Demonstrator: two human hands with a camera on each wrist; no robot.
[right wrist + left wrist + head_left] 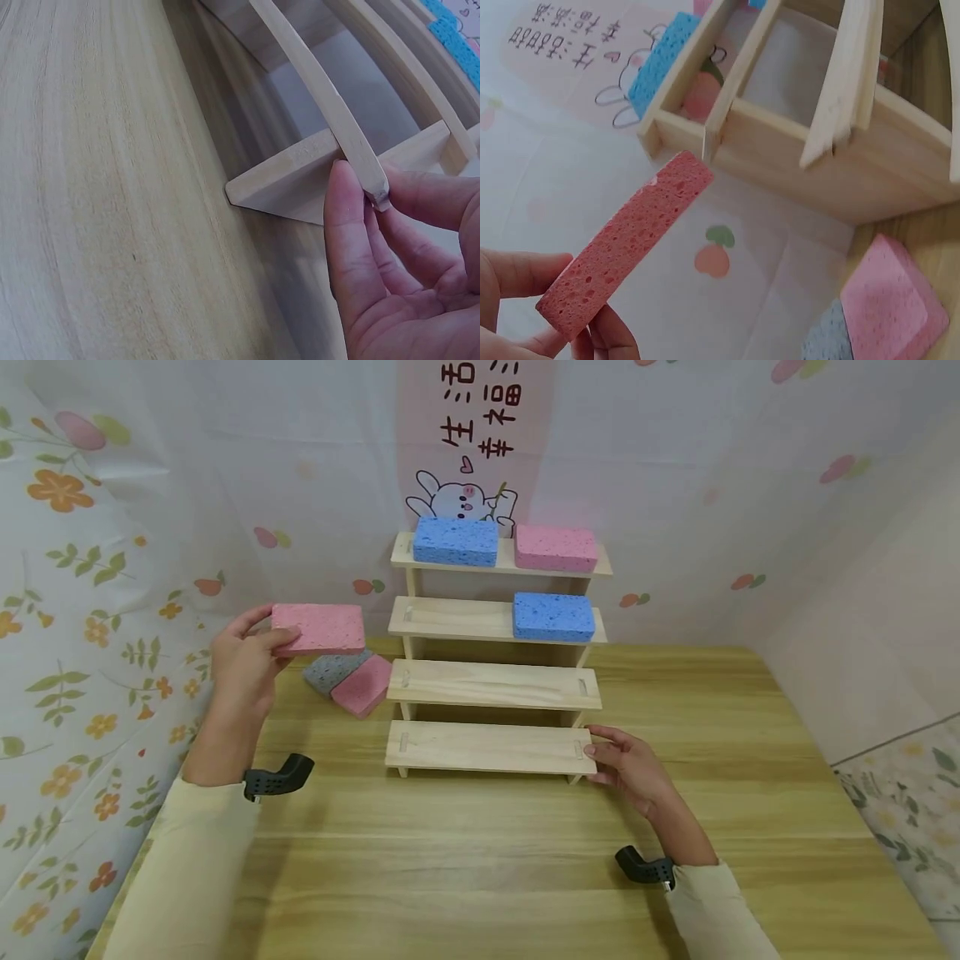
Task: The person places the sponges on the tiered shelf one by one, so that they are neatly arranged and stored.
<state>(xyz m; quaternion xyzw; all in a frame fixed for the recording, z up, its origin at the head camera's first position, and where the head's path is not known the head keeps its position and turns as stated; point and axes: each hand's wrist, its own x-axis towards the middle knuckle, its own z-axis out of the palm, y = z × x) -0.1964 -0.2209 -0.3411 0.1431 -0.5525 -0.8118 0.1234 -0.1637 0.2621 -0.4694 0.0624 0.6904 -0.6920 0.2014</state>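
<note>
My left hand [246, 664] pinches a pink sponge [324, 628] by one end, raised left of a wooden tiered shelf [491, 747]. In the left wrist view that sponge [626, 244] shows its narrow porous side. My right hand [630, 768] grips the right end of the shelf's lowest board, thumb on one face and fingers on the other, as the right wrist view shows at the board's end [367, 169]. The top board bears a blue sponge [455, 542] and a pink sponge [555, 548]. Another blue sponge [553, 617] lies on the second board's right half.
On the table [450, 877], left of the shelf, lie a grey sponge [333, 672] and another pink sponge [363, 687], touching. Behind the shelf hangs a patterned cloth [300, 460], and a flowered cloth [82, 652] borders the left side.
</note>
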